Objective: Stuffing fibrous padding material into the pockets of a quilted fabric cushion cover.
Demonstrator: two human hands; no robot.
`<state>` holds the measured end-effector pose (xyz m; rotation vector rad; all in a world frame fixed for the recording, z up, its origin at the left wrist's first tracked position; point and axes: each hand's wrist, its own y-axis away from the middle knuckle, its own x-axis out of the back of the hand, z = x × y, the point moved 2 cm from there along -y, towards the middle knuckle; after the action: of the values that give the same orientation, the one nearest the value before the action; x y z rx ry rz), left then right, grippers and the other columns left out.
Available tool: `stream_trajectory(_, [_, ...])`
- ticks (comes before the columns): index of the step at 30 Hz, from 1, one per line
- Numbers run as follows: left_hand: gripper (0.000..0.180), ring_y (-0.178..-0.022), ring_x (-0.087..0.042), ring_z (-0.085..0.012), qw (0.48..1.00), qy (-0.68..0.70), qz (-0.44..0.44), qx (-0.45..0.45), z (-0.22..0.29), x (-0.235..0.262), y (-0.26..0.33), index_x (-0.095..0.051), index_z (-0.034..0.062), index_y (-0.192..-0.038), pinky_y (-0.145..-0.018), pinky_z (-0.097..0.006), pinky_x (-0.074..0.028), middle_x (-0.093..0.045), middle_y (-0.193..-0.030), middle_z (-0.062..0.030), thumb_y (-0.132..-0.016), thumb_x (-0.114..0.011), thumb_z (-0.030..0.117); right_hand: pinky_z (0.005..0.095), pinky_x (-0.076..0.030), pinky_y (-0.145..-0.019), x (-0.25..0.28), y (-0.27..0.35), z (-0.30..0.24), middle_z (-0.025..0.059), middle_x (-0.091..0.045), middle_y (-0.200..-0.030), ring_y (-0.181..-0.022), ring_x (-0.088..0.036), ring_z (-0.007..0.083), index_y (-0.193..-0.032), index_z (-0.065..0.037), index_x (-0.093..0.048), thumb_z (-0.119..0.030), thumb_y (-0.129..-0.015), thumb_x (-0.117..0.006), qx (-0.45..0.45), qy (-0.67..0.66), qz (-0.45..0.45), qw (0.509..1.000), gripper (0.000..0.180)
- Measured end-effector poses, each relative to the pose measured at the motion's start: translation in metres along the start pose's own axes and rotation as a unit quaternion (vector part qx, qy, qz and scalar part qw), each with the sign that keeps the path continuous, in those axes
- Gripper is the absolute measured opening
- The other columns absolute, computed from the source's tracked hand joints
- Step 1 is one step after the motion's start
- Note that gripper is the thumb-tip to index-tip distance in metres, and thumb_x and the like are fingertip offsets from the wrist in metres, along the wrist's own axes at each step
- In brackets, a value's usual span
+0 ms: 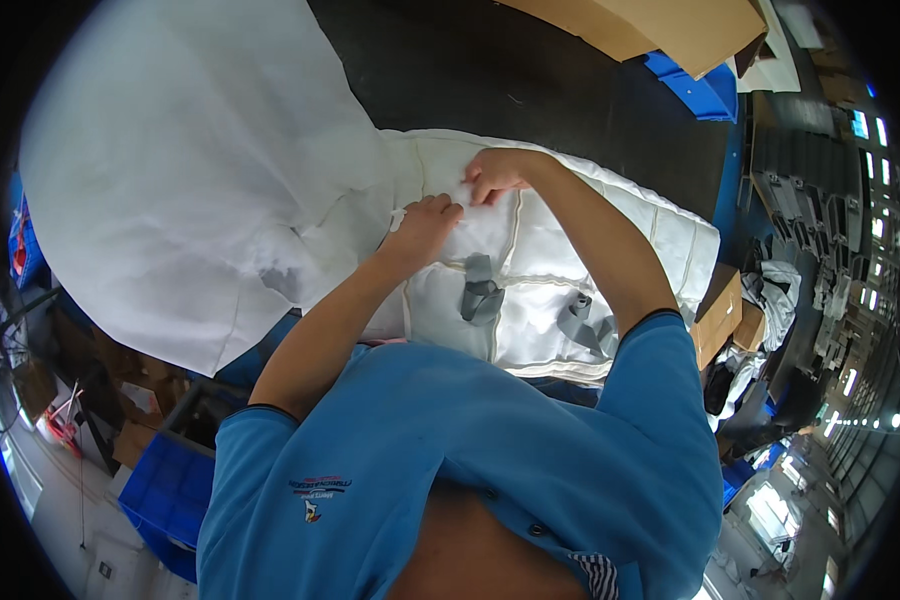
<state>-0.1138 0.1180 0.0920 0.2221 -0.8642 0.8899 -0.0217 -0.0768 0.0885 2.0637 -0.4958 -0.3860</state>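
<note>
A white quilted fabric piece [550,250] with stitched seams lies in front of me on the dark table. My left hand [425,232] rests on it with curled fingers, gripping the white fabric near a seam. Just to the right and a little farther away, my right hand [498,174] is closed in a pinch on the same fabric; its fingertips are partly hidden and slightly blurred. The two hands nearly meet. Below them lie a grey strap [481,290] and a second grey strap [585,325]. By my left thumb shows a small white tab [397,219].
A large white cloth [200,170] spreads over the left side. Beyond the work is the dark tabletop [450,70], with cardboard [620,25] and a blue bin [695,88] at the far right. A blue crate [170,500] stands at the lower left; cardboard boxes [720,315] are at the right.
</note>
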Motion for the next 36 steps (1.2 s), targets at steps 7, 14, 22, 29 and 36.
stream_trajectory(7, [0.009, -0.09, -0.062, -0.0311, 0.999, 0.04, -0.017, 0.019, -0.006, 0.0, 0.0, -0.059, 0.0065, -0.093, -0.079, -0.044, -0.052, -0.06, -0.093, -0.0111, -0.085, -0.061, 0.009, 0.0366, -0.057, -0.07, -0.009, -0.003, -0.01, 0.0153, -0.073, -0.095, -0.077, -0.07, 0.0265, -0.109, -0.005, -0.074, -0.019, -0.071, -0.077, -0.006, 0.368, 0.029, 0.93, 0.04])
stream_trajectory(14, [0.008, -0.086, -0.062, -0.0311, 0.999, 0.047, -0.015, 0.011, -0.006, 0.006, -0.002, -0.058, 0.0062, -0.092, -0.076, -0.044, -0.052, -0.059, -0.09, -0.0111, -0.085, -0.061, 0.008, 0.0333, -0.059, -0.056, -0.017, 0.05, -0.006, 0.0106, -0.069, -0.072, -0.062, -0.07, 0.0218, -0.095, 0.006, -0.069, -0.026, -0.083, -0.078, -0.151, 0.094, 0.11, 0.978, 0.036])
stream_trajectory(22, [0.007, -0.085, -0.062, -0.0323, 0.999, 0.022, -0.033, 0.015, -0.008, 0.011, -0.004, -0.058, 0.0071, -0.095, -0.074, -0.044, -0.052, -0.06, -0.09, -0.0105, -0.088, -0.062, 0.005, 0.035, -0.057, -0.071, -0.028, -0.019, -0.003, 0.0105, -0.075, -0.087, -0.08, -0.071, 0.0218, -0.095, 0.003, -0.073, -0.001, -0.073, -0.062, -0.047, 0.364, -0.037, 0.93, 0.025])
stream_trajectory(29, [0.016, -0.09, -0.062, -0.0324, 0.996, -0.036, 0.007, 0.081, -0.006, 0.008, 0.018, -0.058, 0.0073, -0.102, -0.08, -0.045, -0.05, -0.06, -0.098, -0.0108, -0.086, -0.062, 0.006, 0.032, -0.06, -0.076, 0.008, 0.017, -0.063, 0.0114, -0.072, -0.094, -0.088, -0.072, 0.0205, -0.108, -0.001, -0.067, -0.021, -0.079, -0.078, -0.15, 0.28, -0.088, 0.944, 0.038])
stream_trajectory(36, [0.027, -0.105, -0.061, -0.0267, 0.997, -0.033, -0.025, -0.065, 0.038, -0.026, 0.066, -0.063, 0.0075, -0.112, -0.093, -0.039, -0.048, -0.06, -0.119, -0.0117, -0.087, -0.06, 0.015, 0.0346, -0.055, -0.075, -0.026, 0.0, -0.051, 0.0076, -0.071, -0.091, -0.084, -0.069, 0.0198, -0.109, -0.007, -0.074, -0.039, -0.082, -0.081, 0.147, 0.137, 0.153, 0.968, 0.042])
